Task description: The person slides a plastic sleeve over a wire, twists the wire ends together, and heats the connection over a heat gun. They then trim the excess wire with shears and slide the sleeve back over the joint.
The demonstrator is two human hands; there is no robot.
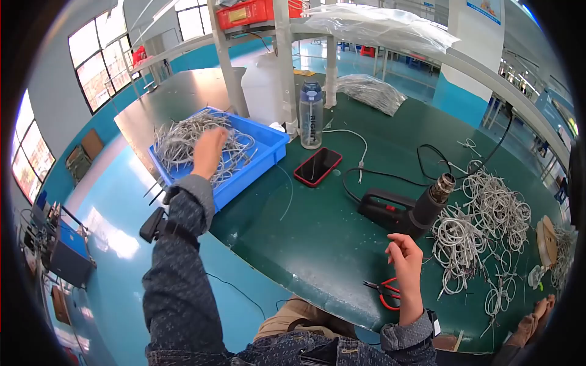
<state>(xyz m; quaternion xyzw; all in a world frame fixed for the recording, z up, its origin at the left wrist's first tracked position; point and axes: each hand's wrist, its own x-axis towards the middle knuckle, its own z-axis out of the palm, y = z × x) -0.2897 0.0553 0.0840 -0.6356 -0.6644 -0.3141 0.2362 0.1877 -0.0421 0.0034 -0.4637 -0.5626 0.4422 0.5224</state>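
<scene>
My left hand point(209, 152) is over the near part of a blue plastic tray point(278, 140), closed among a tangled heap of grey cables point(183, 137). Its fingertips are hidden, so what it holds, if anything, does not show. On the right, my right hand point(408, 262) hovers above the table edge, fingers curled in, with nothing visible in them. Just left of its wrist lie red-handled pliers point(389, 294). Beyond that hand a black heat gun point(412, 213) lies with its metal nozzle pointing away.
A red-edged phone point(318, 167) and a clear bottle with a blue lid point(311, 116) stand mid-table. Bundled white cables point(461, 244) cover the right side, near a spool point(546, 241). Shelf posts point(284, 67) rise at the back. Another person's hand point(542, 307) is at the lower right.
</scene>
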